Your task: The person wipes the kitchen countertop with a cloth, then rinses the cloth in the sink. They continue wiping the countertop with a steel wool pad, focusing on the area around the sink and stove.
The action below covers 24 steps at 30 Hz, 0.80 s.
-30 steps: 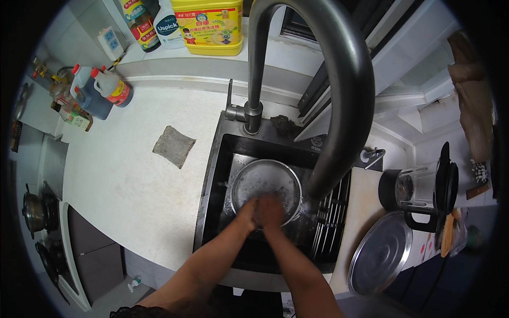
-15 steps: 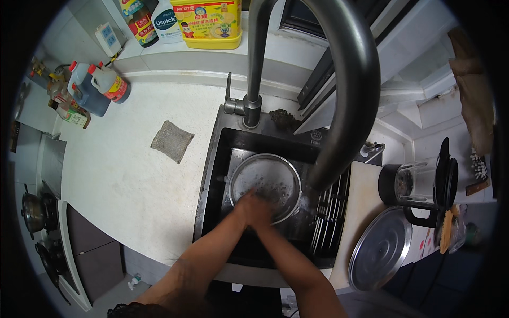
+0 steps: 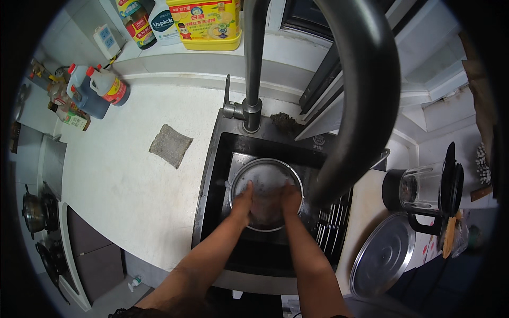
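A round metal basin [image 3: 241, 170] holding cloudy water sits in the dark sink [image 3: 217, 241]. Both my hands reach down into it, side by side and apart. My left hand [image 3: 244, 202] is at the basin's left side, its thumb pointing up and its other fingers under the water. Near the right rim, my right hand [image 3: 289, 200] is smeared by motion, its fingers mostly hidden. A blurred pinkish-brown patch shows in the water between them; whether it is fingers or something else I cannot make out.
A big dark faucet [image 3: 374, 90] arches over the sink's right side. A drying rack [image 3: 334, 222] lies inside the sink at right. A round metal lid [image 3: 383, 255] and a blender jug [image 3: 419, 188] stand right of it. A grey scrubbing cloth [image 3: 170, 146] lies on the left counter.
My hands were together at the basin's near side; now they are apart, the left at its left side and the right by the right rim. The view has shifted slightly.
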Motion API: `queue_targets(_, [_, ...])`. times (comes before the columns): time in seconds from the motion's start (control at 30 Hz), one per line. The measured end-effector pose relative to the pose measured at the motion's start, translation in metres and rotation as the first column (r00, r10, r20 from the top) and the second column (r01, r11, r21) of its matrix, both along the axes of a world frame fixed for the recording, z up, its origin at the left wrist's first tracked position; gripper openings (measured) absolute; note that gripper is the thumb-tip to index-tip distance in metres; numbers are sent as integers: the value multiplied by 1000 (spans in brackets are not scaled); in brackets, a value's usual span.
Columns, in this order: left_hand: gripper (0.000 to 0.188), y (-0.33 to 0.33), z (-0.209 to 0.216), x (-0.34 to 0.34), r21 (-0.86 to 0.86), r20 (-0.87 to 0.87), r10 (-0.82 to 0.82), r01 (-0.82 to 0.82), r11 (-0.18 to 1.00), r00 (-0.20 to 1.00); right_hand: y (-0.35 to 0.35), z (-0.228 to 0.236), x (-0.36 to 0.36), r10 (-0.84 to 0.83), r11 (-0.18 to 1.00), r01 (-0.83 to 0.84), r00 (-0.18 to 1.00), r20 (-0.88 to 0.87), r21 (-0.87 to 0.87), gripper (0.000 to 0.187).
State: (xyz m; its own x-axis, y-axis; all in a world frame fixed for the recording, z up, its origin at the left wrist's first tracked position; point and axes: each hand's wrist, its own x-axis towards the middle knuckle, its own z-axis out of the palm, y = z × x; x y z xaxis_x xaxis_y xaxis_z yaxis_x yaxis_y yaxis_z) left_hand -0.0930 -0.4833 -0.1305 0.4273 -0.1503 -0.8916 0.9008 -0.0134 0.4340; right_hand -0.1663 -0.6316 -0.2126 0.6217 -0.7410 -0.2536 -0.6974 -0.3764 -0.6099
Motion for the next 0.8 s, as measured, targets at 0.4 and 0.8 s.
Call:
queue_targets(0.4, [26, -4, -103, 3, 900, 372, -918, 190, 393, 138, 1, -50, -4, 23, 999, -30, 984, -175, -34, 43])
queue_targets(0.8, [40, -7, 21, -28, -498, -147, 156, -210, 841, 977, 74, 103, -3, 85, 992, -120, 894, 441, 50, 26])
